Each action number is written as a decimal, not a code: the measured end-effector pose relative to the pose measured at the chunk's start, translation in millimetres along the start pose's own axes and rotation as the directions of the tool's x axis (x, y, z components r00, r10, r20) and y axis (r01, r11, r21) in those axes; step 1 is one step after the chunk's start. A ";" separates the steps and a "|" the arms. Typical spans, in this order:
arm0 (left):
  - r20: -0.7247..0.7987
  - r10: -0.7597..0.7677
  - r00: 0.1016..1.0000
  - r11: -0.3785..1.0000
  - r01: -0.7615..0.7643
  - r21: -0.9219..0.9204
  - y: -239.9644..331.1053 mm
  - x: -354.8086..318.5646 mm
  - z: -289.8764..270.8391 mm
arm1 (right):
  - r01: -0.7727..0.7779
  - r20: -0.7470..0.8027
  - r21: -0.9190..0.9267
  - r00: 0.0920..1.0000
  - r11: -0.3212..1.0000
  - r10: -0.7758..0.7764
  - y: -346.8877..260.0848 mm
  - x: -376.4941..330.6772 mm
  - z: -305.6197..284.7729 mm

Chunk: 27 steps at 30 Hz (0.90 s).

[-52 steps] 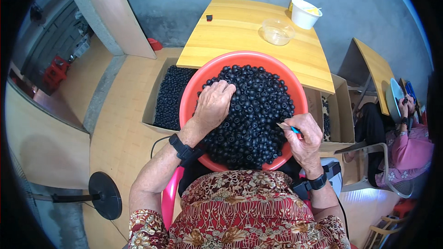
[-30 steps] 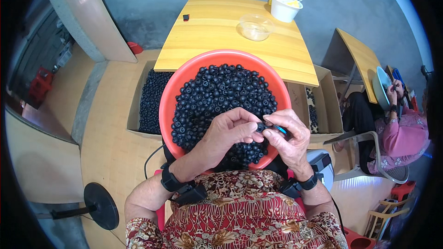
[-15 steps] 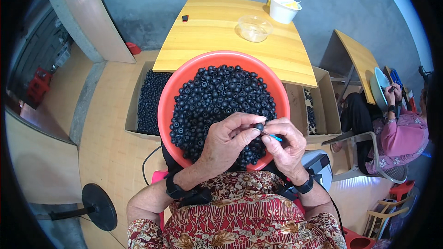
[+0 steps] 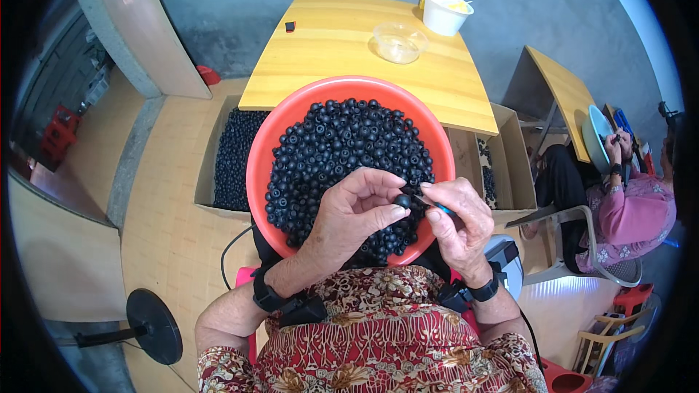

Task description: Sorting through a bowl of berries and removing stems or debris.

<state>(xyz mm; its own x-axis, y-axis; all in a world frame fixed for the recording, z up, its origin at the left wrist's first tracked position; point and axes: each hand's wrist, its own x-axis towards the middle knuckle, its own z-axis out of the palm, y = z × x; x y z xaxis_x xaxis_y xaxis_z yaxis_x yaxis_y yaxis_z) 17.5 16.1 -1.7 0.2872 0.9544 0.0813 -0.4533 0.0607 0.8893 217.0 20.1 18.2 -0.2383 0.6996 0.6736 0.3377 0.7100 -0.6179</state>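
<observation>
A round red basin (image 4: 280, 142) sits on my lap, heaped with small dark round fruits (image 4: 342, 149). My left hand (image 4: 349, 215) is over the basin's near side and pinches one dark fruit (image 4: 402, 201) between thumb and fingertips. My right hand (image 4: 460, 222) is right beside it, gripping a small blue-handled tool (image 4: 435, 207) whose tip touches that fruit. Both wrists wear black bands.
A cardboard box of more dark fruits (image 4: 233, 156) lies on the floor at left, another box (image 4: 502, 167) at right. A yellow table (image 4: 342, 44) beyond holds a clear bowl (image 4: 398, 41) and white cup (image 4: 445, 12). Another person (image 4: 626, 204) sits at right. A black stand base (image 4: 153, 326) is near left.
My left hand came off the heap with one fruit and met my right hand at the basin's near rim. The hands have stayed together since, with the tool at the fruit.
</observation>
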 end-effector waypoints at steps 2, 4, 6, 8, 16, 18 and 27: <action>-0.003 0.016 1.000 1.000 -0.016 -0.002 -1.7 0.0 -1.8 | -0.002 0.022 0.001 1.000 1.000 0.002 -0.2 -0.2 0.3; 0.055 -0.013 0.998 1.000 0.013 -0.015 -2.9 0.3 -4.2 | 0.025 0.021 0.012 0.999 1.000 -0.025 1.1 -0.5 1.6; 0.034 -0.011 0.999 0.999 0.012 -0.031 -0.9 -1.7 0.8 | 0.051 0.020 0.020 0.998 0.998 -0.052 1.5 -1.1 3.9; 0.012 -0.009 1.000 0.999 0.009 -0.047 -0.9 -2.5 1.7 | 0.043 0.035 0.021 0.998 0.999 -0.043 0.3 -1.9 7.7; 0.062 -0.038 0.997 0.997 0.042 -0.071 -7.9 -1.3 -4.1 | 0.191 0.048 -0.095 0.981 0.977 -0.187 6.2 -5.0 8.6; 0.055 -0.063 0.996 0.994 0.068 -0.082 -8.9 -1.4 -4.3 | 0.219 0.058 -0.121 0.975 0.968 -0.213 5.7 -5.1 8.5; 0.081 -0.118 0.990 0.978 0.130 -0.162 -13.9 -0.2 -8.9 | 0.331 0.127 -0.257 0.943 0.908 -0.307 6.0 -5.8 7.1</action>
<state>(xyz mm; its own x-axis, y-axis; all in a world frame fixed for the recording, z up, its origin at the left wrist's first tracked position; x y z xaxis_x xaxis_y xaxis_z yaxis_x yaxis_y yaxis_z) 16.2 17.6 -18.1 0.4057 0.9139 0.0120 -0.5430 0.2304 0.8075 214.0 20.9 7.6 -0.4444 0.4516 0.7736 0.4618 0.8555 -0.2341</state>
